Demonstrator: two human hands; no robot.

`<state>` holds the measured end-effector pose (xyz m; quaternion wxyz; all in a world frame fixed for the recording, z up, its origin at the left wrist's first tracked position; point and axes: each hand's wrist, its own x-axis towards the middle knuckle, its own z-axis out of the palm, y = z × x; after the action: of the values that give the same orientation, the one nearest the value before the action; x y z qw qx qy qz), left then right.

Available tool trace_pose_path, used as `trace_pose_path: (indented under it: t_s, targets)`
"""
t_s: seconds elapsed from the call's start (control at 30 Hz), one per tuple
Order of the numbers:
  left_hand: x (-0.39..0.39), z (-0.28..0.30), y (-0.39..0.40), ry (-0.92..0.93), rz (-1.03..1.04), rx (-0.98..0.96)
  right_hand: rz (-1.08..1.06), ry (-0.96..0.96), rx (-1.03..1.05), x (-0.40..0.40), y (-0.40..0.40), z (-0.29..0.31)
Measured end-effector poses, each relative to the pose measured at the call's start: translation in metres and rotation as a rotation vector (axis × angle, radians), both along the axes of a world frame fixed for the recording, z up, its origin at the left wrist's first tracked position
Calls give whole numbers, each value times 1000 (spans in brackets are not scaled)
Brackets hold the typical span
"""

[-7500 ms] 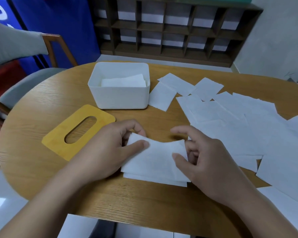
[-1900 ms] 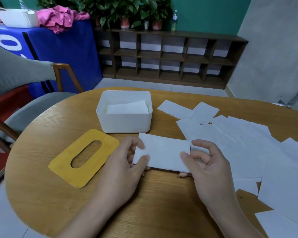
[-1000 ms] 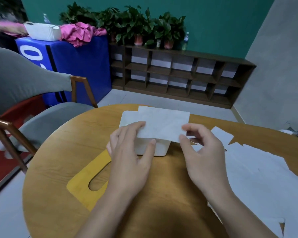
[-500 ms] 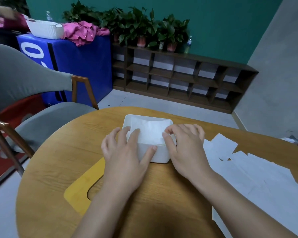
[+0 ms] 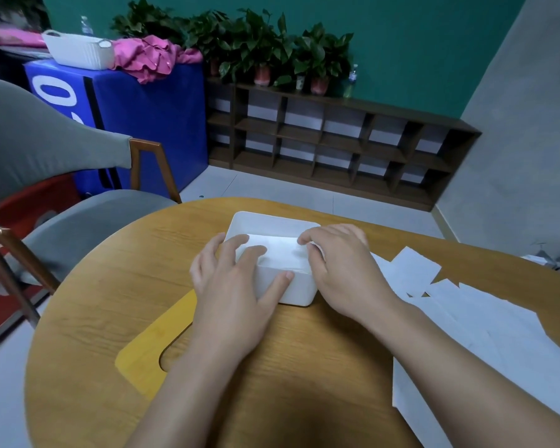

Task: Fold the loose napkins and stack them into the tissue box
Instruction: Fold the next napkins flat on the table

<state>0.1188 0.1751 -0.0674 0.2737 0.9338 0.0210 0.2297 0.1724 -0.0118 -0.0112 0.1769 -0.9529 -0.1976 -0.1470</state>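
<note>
My left hand (image 5: 230, 286) lies spread over the near left corner of the white tissue box (image 5: 299, 291), fingers reaching onto the folded napkin (image 5: 278, 250) inside, thumb along the box's front wall. My right hand (image 5: 340, 266) curls over the box's right end, fingertips pressing on the same napkin. The box stands on the round wooden tabletop (image 5: 110, 286). The yellow lid (image 5: 152, 347) with its oval slot lies flat under my left forearm. Loose napkins (image 5: 466, 318) spread across the tabletop to my right.
</note>
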Motion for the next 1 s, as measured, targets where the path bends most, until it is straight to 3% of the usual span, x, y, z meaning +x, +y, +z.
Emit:
trace_pose_path:
  t_s: [0.1,0.2,0.37,0.57,0.73,0.9,1.0]
  targets:
    - [1,-3,-1,-7,-6,6,52,147,-51,13,17,9]
    - [1,-5,-1,-11,5,4,-14,241,-238,29,33,18]
    - [-2,-5,-5,-7,17,-4,-57,296,-443,42,48,28]
    - [-2,-6,-9,0,38,-10,-7,396,-523,51,52,32]
    - [-3,-5,-9,5,45,-7,57,389,-402,54,42,39]
    - [-2,-4,-10,19,52,5,40,398,-670,61,33,46]
    - [-2,-4,-10,24,61,11,55,403,-701,65,31,41]
